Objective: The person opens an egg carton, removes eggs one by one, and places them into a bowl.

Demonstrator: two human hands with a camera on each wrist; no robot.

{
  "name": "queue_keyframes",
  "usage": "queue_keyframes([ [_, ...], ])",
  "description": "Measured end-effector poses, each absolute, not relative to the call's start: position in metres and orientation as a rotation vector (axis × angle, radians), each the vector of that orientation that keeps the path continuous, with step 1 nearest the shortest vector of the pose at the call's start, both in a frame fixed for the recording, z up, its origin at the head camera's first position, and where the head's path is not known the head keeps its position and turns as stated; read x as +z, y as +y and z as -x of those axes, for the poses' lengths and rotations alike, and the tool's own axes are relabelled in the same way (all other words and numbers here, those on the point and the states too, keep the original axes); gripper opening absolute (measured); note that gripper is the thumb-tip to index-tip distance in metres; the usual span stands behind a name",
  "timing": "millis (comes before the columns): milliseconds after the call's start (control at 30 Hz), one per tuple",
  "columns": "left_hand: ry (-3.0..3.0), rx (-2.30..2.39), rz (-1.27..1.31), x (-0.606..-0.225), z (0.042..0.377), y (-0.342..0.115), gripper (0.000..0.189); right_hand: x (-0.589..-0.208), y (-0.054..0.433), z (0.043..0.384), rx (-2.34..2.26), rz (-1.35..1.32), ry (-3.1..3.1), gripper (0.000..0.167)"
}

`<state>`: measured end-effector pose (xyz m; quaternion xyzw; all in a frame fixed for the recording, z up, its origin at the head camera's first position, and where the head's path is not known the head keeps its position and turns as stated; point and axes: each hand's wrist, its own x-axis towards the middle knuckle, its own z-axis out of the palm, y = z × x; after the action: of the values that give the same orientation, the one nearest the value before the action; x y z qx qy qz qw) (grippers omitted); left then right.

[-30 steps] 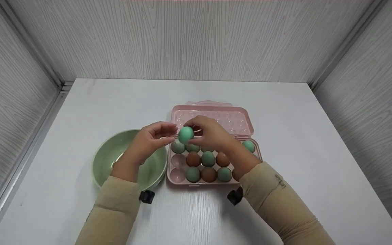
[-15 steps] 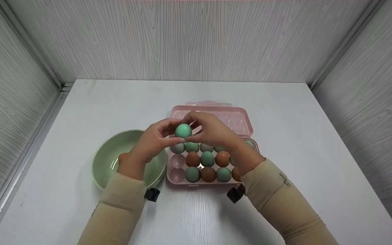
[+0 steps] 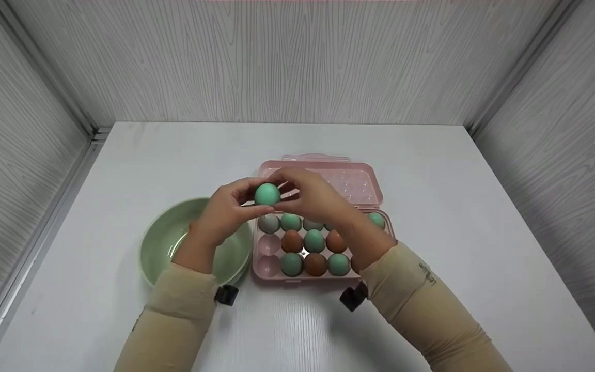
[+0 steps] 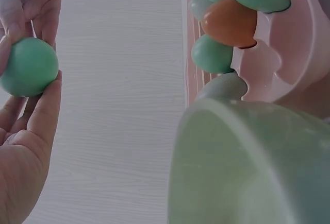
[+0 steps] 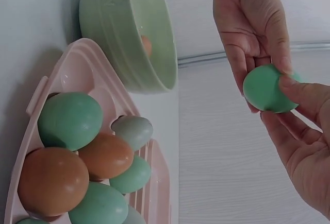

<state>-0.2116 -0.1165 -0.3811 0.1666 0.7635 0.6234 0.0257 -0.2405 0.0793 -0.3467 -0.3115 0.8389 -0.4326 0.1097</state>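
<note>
A green egg (image 3: 267,194) is raised above the left end of a pink egg carton (image 3: 268,266). My left hand (image 3: 221,211) holds it from the left between thumb and fingers. From the right, my right hand (image 3: 312,197) pinches the same egg; the right wrist view has both hands' fingertips on the egg (image 5: 265,89). Several green, brown and pale eggs sit in the carton, and two cups at its near left are bare. Left of the carton stands a light green bowl (image 3: 149,247), partly behind my left forearm. A brown egg (image 5: 146,45) shows inside it.
The carton's pink lid (image 3: 354,186) lies folded back behind the eggs. My right forearm covers part of the carton's right side. Grey wood-grain walls (image 3: 277,62) stand behind and beside the white table (image 3: 432,170).
The left hand came in and took hold of the green egg that the right hand was holding. Both hands then moved slightly left and away from me with it.
</note>
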Motion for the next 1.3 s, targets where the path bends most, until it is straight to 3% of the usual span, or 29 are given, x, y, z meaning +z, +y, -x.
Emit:
queue_keyframes([
  [467,2.455,1.943,-0.34,-0.379,0.224,-0.152,0.053,-0.367,0.104,0.255,-1.204,0.833,2.548,0.019],
  [1300,2.489,1.67,-0.145,-0.425,0.238,-0.203,0.057,-0.389,0.142,0.262,-1.125,0.65,2.545,0.016],
])
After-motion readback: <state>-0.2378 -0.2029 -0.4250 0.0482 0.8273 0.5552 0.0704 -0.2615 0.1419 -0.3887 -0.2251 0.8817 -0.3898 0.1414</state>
